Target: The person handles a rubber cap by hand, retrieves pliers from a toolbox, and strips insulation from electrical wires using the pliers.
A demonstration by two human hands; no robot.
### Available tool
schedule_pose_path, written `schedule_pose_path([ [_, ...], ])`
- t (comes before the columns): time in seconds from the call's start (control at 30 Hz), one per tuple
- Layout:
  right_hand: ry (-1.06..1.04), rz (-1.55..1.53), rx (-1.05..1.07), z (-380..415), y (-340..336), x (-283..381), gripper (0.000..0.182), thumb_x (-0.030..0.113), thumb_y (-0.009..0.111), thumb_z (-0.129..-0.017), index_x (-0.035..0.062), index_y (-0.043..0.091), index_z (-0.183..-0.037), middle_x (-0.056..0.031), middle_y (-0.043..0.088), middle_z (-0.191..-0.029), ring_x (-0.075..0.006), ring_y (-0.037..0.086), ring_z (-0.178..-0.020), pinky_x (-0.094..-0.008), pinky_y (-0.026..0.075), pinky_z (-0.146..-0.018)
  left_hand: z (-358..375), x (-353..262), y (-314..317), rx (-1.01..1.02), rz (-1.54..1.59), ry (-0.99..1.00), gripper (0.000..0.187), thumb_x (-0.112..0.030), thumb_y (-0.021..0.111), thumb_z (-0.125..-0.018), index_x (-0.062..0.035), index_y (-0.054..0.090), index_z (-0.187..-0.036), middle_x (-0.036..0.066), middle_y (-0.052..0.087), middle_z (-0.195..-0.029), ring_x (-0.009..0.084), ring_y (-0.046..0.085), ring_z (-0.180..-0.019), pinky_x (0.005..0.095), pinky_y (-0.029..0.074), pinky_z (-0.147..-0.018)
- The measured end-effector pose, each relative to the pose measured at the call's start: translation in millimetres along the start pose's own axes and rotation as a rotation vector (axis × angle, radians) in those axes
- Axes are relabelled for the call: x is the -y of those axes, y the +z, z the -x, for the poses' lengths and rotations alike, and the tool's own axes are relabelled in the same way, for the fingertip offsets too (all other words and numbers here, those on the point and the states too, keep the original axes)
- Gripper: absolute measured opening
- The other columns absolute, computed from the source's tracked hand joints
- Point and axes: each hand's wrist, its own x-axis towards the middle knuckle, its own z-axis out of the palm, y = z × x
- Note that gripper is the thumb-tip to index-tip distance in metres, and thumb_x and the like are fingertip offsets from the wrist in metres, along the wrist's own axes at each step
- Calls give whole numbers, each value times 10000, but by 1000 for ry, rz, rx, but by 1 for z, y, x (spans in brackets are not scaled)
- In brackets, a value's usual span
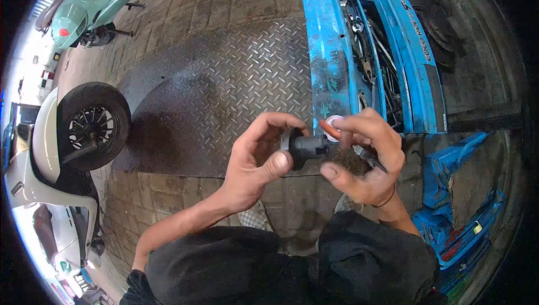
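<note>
In the middle of the head view, my left hand [252, 159] is closed around a black cylindrical part [307, 148] with a wider collar at its left end, thumb and fingers on that collar. My right hand [373, 159] is curled at the part's narrower, notched end, its fingers slightly smeared by motion. A slim orange-handled tool [329, 130] lies in the right hand, with a dark pointed end showing past the palm. A round pinkish-white item [335, 121] shows behind the right fingertips.
A blue metal toolbox [325, 41] stands open beyond my hands, full of wrenches and other tools. Below lies a diamond-plate metal sheet [241, 80]. A white scooter's wheel [92, 128] is at left, a green scooter [84, 10] farther back. Blue tool trays [449, 249] lie at right.
</note>
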Motion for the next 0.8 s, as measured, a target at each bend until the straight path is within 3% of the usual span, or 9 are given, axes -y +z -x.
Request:
schedule_pose_path([
  [0.03, -3, -8, 36, -2, -1, 2, 328, 131, 852, -768, -4, 731, -1041, -129, 687, -932, -211, 655, -772, -315, 515, -665, 0, -2, 0, 10, -80, 39, 625, -443, 756, -914, 8, 543, -1291, 81, 608, -1196, 170, 566, -1144, 355, 430, -1015],
  [0.1, -62, 20, 88, -4, -4, -6, 340, 141, 864, -765, -7, 730, -1040, -141, 695, -953, -227, 674, -814, -320, 531, -700, 0, -5, 0, 12, -160, 89, 649, -295, 875, -820, 15, 552, -1290, 104, 617, -1194, 188, 568, -1155, 354, 423, -1025],
  [0.3, -131, 10, 175, -1, -6, -12, 366, 130, 888, -735, -2, 731, -1037, -156, 711, -989, -270, 706, -903, -349, 553, -789, -5, -9, -7, 80, -394, 330, 638, -171, 923, -721, 50, 616, -1234, 158, 630, -1208, 249, 586, -1155, 378, 429, -1025],
  [0.73, -107, -82, 181, 3, -6, -12, 339, 64, 886, -700, 11, 675, -959, -152, 700, -969, -274, 690, -895, -350, 538, -785, -4, -15, -7, 162, -469, 420, 643, -124, 925, -715, 58, 605, -1242, 213, 599, -1246, 283, 583, -1179, 399, 432, -1031],
  [0.8, -104, -89, 179, 2, -5, -11, 341, 65, 887, -704, 11, 672, -963, -150, 698, -967, -266, 688, -886, -344, 536, -775, -3, -16, -5, 134, -469, 433, 608, -65, 901, -705, 84, 636, -1232, 223, 626, -1248, 301, 596, -1199, 407, 460, -1032],
])
